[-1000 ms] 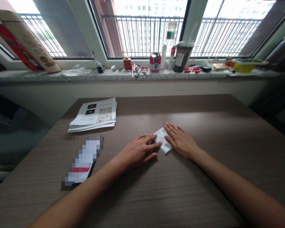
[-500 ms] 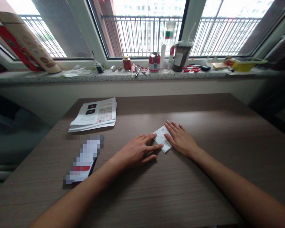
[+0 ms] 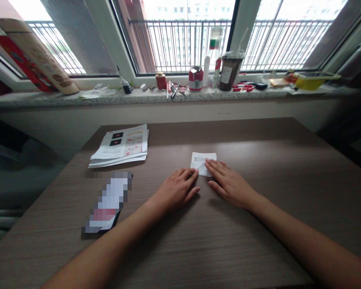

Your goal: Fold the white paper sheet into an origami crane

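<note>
A small folded square of printed paper (image 3: 200,160) lies flat on the brown table (image 3: 246,249), its sides roughly in line with the table's far edge. My left hand (image 3: 182,186) touches its lower left corner with the fingertips; the thumb is held apart. From the right, my right hand (image 3: 228,180) rests with outstretched fingers over the paper's right part and hides its lower right corner. Neither hand grips anything.
At the back left lies a stack of printed sheets (image 3: 120,148). A phone (image 3: 108,204), blurred out, is beside my left forearm. On the windowsill stand a red can (image 3: 195,78), a dark drink cup with a straw (image 3: 228,72) and a yellow container (image 3: 311,80).
The paper has turned from a diamond position to nearly square with the table and shifted slightly away from me. My right hand has moved a little lower, and my left fingers have drawn closer together.
</note>
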`<state>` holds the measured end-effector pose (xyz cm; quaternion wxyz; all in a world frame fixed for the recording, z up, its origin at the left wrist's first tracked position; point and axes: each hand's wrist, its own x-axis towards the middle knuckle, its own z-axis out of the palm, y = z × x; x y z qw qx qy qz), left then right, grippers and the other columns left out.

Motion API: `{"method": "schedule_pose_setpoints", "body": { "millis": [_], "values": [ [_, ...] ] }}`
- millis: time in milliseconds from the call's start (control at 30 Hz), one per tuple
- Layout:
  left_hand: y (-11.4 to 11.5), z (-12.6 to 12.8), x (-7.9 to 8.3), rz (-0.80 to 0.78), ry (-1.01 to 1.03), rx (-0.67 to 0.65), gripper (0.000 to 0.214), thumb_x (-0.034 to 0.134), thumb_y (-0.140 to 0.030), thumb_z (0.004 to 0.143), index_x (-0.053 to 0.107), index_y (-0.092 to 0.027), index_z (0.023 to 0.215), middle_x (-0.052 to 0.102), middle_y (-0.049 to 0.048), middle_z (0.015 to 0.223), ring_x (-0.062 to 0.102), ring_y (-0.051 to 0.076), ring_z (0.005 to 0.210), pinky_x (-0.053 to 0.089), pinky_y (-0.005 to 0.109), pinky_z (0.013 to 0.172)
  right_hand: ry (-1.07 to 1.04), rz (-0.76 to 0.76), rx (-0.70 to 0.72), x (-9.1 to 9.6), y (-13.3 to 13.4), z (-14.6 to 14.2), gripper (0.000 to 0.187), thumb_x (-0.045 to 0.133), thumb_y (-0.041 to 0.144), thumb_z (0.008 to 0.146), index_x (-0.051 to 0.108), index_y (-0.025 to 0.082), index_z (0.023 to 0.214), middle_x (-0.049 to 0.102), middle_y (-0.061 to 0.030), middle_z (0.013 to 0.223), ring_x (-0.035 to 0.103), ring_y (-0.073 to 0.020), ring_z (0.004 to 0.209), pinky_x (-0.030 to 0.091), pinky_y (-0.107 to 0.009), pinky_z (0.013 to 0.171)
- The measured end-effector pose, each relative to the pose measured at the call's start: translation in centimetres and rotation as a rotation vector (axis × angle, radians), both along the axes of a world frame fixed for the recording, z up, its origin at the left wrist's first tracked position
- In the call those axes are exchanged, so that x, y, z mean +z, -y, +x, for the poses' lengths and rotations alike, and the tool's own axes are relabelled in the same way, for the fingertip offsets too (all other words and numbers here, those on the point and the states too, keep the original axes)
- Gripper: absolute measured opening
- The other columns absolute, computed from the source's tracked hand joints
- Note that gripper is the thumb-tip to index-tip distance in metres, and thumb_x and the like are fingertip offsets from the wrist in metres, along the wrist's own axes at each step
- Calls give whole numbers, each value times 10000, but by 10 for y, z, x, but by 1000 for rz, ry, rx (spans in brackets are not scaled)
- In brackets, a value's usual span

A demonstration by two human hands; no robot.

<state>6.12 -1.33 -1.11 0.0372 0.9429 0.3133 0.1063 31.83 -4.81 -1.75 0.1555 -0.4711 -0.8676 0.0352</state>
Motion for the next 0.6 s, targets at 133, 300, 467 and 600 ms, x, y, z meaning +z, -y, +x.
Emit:
{"method": "schedule_pose_setpoints", "body": {
  "millis": [133,300,467,600],
  "values": [
    [0,-1,0,11,10,16,574,475,-475,1052,436,-146,1520,545,169,1445,510,324,1331,432,473,1129,49,-45,64,-3,11,-9,684,347,533,1074,188,206,1653,248,-87,1685,259,-234,1557,258,-467,1277],
    [-2,-3,0,8,25,-9,500,465,-428,1061,485,-148,1475,567,147,1435,548,306,1286,458,453,1102,73,-79,42,-9,12,-10,697,326,576,1068,221,201,1646,220,-81,1689,253,-235,1558,264,-455,1274],
    [0,-3,2,5,6,13,523,492,-422,1047,476,-130,1480,543,161,1461,535,308,1304,436,456,1118,102,-97,15,-8,14,-8,693,298,583,1072,245,185,1637,219,-86,1685,263,-238,1554,267,-468,1269],
    [1,-3,5,17,-13,5,513,498,-408,1045,481,-128,1474,563,154,1438,547,309,1280,427,460,1107,114,-101,-39,-6,20,-1,701,298,585,1070,267,164,1630,237,-106,1675,279,-248,1548,287,-467,1262]
  ]
}}
